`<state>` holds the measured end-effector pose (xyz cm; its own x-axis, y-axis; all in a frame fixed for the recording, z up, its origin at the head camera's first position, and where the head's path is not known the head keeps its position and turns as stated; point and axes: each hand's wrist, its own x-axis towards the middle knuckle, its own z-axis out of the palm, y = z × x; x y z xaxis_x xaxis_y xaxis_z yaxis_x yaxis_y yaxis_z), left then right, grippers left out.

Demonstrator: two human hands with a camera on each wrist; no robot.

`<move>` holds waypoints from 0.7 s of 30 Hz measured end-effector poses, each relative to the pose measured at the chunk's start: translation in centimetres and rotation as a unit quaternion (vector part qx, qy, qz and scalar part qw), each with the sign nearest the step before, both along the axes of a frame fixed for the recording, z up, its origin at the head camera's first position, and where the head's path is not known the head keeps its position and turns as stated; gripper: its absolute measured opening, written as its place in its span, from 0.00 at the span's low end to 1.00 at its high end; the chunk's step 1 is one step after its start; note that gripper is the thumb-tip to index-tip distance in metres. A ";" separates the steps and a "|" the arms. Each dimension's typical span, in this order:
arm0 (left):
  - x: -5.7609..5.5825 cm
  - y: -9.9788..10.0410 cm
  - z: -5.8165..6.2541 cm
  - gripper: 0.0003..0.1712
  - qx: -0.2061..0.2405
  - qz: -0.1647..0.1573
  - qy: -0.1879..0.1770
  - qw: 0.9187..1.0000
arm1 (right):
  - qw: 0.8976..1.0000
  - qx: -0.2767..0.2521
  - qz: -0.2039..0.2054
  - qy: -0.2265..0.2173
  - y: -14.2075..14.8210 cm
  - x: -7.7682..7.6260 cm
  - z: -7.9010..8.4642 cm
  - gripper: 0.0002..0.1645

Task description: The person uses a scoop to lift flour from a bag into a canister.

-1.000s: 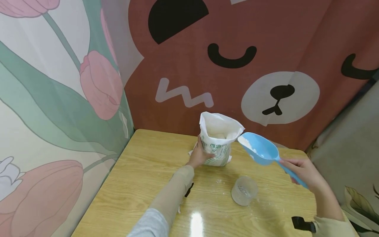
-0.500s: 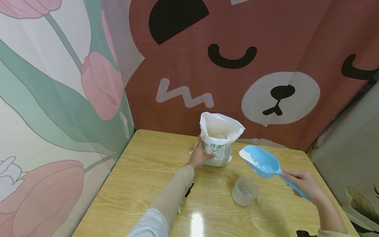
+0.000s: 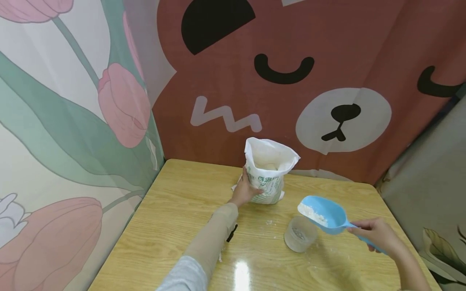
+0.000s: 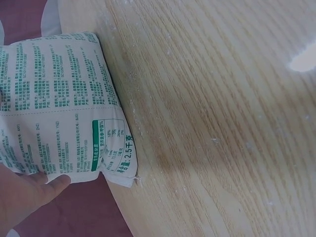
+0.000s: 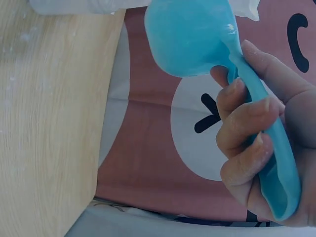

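An opened white flour bag (image 3: 268, 188) with green print stands upright near the table's back edge. My left hand (image 3: 245, 190) grips its left side, the thumb across the front; in the left wrist view that hand (image 4: 29, 195) lies against the bag (image 4: 59, 113). My right hand (image 3: 378, 234) holds a blue scoop (image 3: 333, 214) by its handle, with white flour (image 3: 313, 214) in the bowl. The scoop's tip is above and just right of a clear cup (image 3: 296, 238). In the right wrist view, curled fingers (image 5: 247, 118) wrap the scoop's handle (image 5: 281, 153).
The wooden table (image 3: 174, 202) carries white specks of powder (image 3: 269, 222) around the cup. A curtain with a bear print (image 3: 225, 149) hangs behind the table, and a tulip-print curtain (image 3: 83, 161) along its left side.
My right hand has lowered the scoop from beside the bag's mouth toward me, to near the cup. The left hand and the bag have stayed in place.
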<state>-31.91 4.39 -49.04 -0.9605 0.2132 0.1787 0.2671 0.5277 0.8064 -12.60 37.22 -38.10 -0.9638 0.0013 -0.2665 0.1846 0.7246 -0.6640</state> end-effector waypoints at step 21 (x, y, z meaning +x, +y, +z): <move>0.1 -0.1 0.0 0.69 -0.004 0.005 -0.004 1.000 | 0.994 0.097 0.045 -0.017 0.4 -0.4 0.8 0.29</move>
